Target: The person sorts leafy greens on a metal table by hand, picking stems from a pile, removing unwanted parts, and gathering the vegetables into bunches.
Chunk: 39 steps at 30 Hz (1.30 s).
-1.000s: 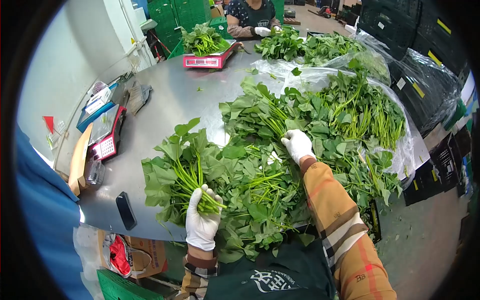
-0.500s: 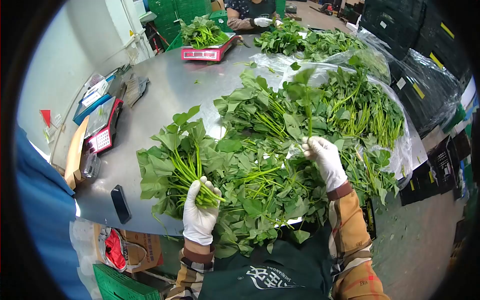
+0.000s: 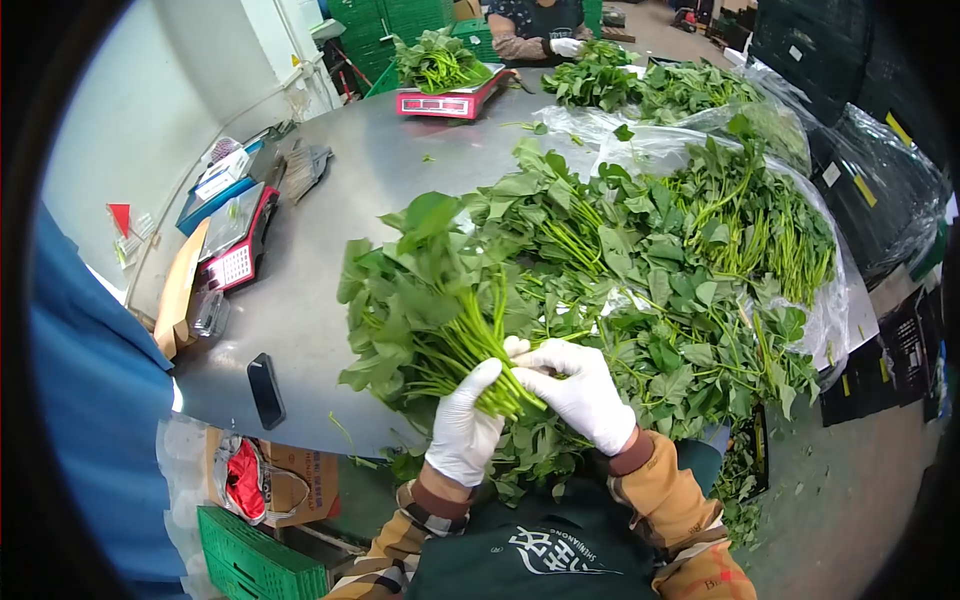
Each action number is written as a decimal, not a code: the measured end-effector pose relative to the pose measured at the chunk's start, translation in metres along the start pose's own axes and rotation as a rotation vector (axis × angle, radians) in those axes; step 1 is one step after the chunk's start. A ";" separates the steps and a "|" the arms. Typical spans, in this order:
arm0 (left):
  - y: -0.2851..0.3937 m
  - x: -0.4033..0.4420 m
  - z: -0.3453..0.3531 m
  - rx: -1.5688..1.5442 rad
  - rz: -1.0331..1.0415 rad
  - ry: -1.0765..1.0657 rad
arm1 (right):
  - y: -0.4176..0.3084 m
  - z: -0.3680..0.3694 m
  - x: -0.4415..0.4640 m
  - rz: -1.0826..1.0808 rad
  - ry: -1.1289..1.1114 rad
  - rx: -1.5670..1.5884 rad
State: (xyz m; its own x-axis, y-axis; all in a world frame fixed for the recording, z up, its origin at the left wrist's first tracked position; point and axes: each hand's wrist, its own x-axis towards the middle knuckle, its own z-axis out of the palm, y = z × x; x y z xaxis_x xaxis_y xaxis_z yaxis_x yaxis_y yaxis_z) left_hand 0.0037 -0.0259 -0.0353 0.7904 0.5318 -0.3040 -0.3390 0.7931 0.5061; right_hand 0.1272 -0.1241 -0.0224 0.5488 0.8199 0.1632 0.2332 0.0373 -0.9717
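A thick bunch of leafy green stems (image 3: 430,310) is gripped near its cut ends by my left hand (image 3: 466,425), white-gloved, with the leaves fanning up and left. My right hand (image 3: 580,390), also gloved, is closed at the right side of the same bunch, thumb and fingers pinching stems there. Which stems the right fingertips hold is partly hidden. Beneath and beyond both hands spreads a loose pile of the same greens (image 3: 670,340). More stems lie in a heap (image 3: 770,230) on clear plastic sheeting (image 3: 845,320) to the right.
A red scale (image 3: 445,103) bearing greens stands at the table's far side; another scale (image 3: 235,250) sits at the left. A phone (image 3: 265,392) lies near the table's front edge. Across the table is a co-worker's gloved hand (image 3: 566,47). Dark crates (image 3: 810,60) stack at right.
My right hand has come left and down, bringing its single stem to the bunch. My left hand with the bunch has shifted right. The view has turned slightly.
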 end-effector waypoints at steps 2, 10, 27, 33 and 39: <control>-0.001 -0.002 0.000 0.024 0.022 -0.018 | 0.000 0.005 0.001 -0.118 0.013 -0.220; 0.017 -0.003 0.005 -0.243 0.047 0.089 | -0.010 -0.006 -0.005 -0.009 0.237 0.285; 0.122 -0.044 -0.125 1.584 0.540 0.479 | 0.122 -0.028 -0.024 0.158 0.193 0.041; 0.125 -0.046 -0.137 1.675 0.484 0.495 | 0.119 -0.028 -0.028 0.118 0.184 0.028; 0.121 -0.039 -0.137 1.728 0.462 0.483 | 0.117 -0.027 -0.030 0.138 0.177 0.131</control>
State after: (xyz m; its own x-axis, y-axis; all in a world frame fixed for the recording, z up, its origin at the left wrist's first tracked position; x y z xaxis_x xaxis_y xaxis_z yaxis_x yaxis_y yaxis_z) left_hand -0.1383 0.0898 -0.0733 0.4960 0.8660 0.0632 0.6206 -0.4045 0.6717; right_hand 0.1600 -0.1598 -0.1367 0.7026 0.7103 0.0440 0.0471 0.0153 -0.9988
